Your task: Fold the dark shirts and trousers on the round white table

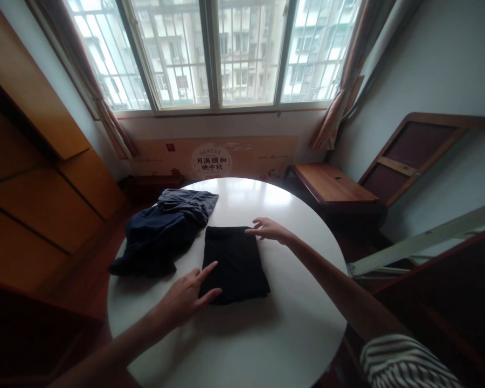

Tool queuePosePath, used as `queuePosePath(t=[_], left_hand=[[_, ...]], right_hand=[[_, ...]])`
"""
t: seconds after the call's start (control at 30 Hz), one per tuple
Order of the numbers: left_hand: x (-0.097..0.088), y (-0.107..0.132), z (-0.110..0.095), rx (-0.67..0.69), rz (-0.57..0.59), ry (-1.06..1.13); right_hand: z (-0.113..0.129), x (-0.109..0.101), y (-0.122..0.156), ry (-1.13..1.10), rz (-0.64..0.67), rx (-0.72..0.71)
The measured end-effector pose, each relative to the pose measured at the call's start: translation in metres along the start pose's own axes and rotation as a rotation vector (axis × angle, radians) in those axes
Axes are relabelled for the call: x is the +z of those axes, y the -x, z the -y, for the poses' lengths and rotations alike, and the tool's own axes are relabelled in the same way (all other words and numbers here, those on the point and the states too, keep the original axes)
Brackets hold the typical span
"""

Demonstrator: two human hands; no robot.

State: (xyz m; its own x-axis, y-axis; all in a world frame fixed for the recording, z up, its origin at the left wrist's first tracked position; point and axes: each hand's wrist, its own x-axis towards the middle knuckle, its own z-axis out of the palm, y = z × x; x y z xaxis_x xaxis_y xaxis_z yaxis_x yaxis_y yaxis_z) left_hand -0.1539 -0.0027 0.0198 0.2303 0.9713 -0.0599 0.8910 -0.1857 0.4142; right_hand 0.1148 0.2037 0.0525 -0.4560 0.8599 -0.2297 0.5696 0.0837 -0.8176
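A black garment [234, 264], folded into a flat rectangle, lies near the middle of the round white table [303, 328]. Over its left edge is my left hand [189, 293], with the index finger and thumb spread apart. My right hand [269, 229] is at the garment's upper right corner, its fingers stretched out and parted. Whether either hand touches the cloth I cannot tell. To the left, a loose heap of dark clothes [161, 231] in black, navy and grey lies by the table's edge.
Beyond the table, a wooden side table [335, 183] stands at the back right, with a wooden frame [412, 151] leaning by the wall. Orange-brown cabinets [44, 199] line the left. A printed banner [242, 153] hangs under the barred window [242, 59].
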Motion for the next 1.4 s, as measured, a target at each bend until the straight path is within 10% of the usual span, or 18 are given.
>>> queuePosePath(t=[0.27,0.47,0.87,1.07,1.4], left_hand=[[0.019,0.012,0.004,0.058,0.074,-0.115],[0.03,-0.011,-0.013,0.193,0.092,-0.091],[0.071,-0.179,-0.156,0.405,0.005,-0.164],[0.083,-0.202,-0.164,0.431,-0.077,-0.197],[0.057,-0.131,-0.13,0.483,-0.038,-0.178]], right_hand=[[0.016,0.015,-0.035,0.13,0.157,0.081],[-0.01,-0.015,-0.022,0.2,0.071,0.026],[-0.071,-0.152,-0.006,0.545,-0.342,0.124],[-0.084,-0.111,-0.012,0.746,-0.465,0.056],[-0.091,-0.069,-0.014,0.857,-0.382,0.137]])
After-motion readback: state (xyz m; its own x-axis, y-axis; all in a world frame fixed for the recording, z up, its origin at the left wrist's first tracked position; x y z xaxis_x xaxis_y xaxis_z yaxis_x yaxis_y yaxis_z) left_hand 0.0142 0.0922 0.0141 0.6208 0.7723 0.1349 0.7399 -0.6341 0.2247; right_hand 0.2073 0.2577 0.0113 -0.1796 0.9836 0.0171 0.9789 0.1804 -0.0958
